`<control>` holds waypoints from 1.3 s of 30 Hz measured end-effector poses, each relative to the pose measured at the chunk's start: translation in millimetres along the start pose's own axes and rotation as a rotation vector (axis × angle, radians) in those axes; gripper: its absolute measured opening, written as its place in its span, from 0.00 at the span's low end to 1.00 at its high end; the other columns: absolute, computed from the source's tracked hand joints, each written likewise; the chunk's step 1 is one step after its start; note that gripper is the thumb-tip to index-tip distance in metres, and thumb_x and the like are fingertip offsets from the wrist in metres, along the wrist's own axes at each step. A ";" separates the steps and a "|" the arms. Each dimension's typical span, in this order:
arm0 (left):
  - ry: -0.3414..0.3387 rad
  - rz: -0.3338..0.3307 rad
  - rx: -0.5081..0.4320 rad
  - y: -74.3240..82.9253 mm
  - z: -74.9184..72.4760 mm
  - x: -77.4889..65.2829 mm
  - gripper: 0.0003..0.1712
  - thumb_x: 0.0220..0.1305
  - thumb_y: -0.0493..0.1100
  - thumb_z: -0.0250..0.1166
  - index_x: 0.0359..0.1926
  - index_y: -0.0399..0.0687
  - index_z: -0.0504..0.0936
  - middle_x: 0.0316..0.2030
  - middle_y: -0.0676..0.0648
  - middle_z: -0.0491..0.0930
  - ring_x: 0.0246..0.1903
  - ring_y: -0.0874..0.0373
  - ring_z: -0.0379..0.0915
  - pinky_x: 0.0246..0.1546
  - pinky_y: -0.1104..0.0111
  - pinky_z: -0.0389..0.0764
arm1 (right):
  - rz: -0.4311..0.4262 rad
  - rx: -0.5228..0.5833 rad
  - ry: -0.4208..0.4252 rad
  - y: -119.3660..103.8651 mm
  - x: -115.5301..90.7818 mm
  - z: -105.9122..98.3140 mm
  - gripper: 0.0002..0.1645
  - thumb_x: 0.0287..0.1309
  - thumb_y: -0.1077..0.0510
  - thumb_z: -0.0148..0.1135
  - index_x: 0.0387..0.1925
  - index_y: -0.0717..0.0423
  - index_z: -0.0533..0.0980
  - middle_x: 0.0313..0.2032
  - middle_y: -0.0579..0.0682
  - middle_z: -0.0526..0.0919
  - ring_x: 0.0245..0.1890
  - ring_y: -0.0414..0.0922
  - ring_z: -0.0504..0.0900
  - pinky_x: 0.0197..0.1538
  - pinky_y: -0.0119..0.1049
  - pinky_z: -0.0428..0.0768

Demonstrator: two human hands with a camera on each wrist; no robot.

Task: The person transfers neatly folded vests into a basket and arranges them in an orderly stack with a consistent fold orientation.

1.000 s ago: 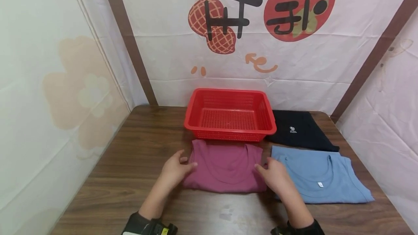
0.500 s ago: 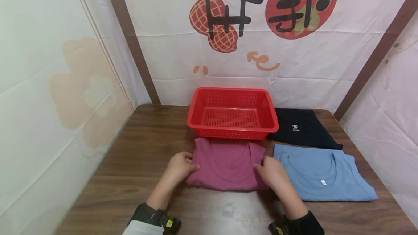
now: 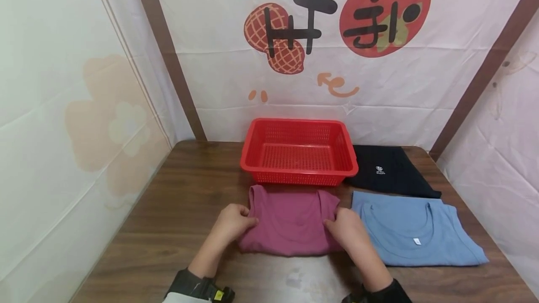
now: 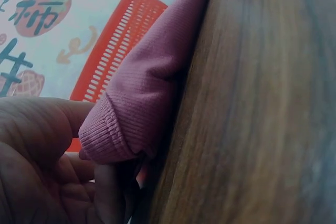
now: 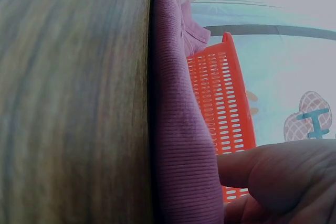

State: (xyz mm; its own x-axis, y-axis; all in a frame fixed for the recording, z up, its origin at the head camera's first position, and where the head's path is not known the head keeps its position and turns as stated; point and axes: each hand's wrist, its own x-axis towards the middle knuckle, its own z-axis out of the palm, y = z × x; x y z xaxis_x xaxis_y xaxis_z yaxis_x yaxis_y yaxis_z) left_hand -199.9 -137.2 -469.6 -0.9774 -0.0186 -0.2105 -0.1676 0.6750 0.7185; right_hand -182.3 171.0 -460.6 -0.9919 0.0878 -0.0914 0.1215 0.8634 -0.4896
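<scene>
A folded pink ribbed tank top [image 3: 290,228] lies on the wooden table in front of the red basket, neckline facing up. My left hand [image 3: 233,222] pinches its left side between thumb and fingers; in the left wrist view the thumb lies over the layered edge of the top [image 4: 142,98] and the fingers reach underneath. On the opposite side my right hand [image 3: 344,227] grips the right edge, thumb on top. The right wrist view has that thumb pressed on the ribbed cloth [image 5: 184,150], while the fingertips are mostly hidden by the fabric.
Behind the top stands a red perforated basket [image 3: 299,177] with nothing in it. A folded blue tank top [image 3: 404,247] lies to the right on the wooden table [image 3: 168,237]. Beyond it is a folded black garment [image 3: 387,176], partly behind the basket. Printed white cloth walls surround the table.
Both hands have closed in on the pink top's sides and now pinch it. Its shoulder parts have lifted and bunched slightly. The basket and the other garments stay put.
</scene>
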 end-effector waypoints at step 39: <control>0.033 0.095 -0.237 -5.3 2.0 1.1 0.18 0.57 0.39 0.72 0.49 0.43 0.86 0.39 0.47 0.84 0.37 0.56 0.77 0.37 0.65 0.78 | -0.043 0.245 0.020 8.8 2.0 7.7 0.10 0.57 0.55 0.66 0.37 0.57 0.77 0.31 0.50 0.79 0.30 0.45 0.73 0.34 0.38 0.73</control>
State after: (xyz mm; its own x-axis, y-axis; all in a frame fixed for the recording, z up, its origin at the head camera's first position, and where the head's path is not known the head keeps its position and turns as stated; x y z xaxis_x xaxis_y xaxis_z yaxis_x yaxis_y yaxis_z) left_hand -199.8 -139.3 -474.9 -0.9932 0.0097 -0.1156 -0.0965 0.4833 0.8701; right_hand -183.0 174.9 -471.8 -0.9966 0.0653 -0.0503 0.0819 0.7207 -0.6884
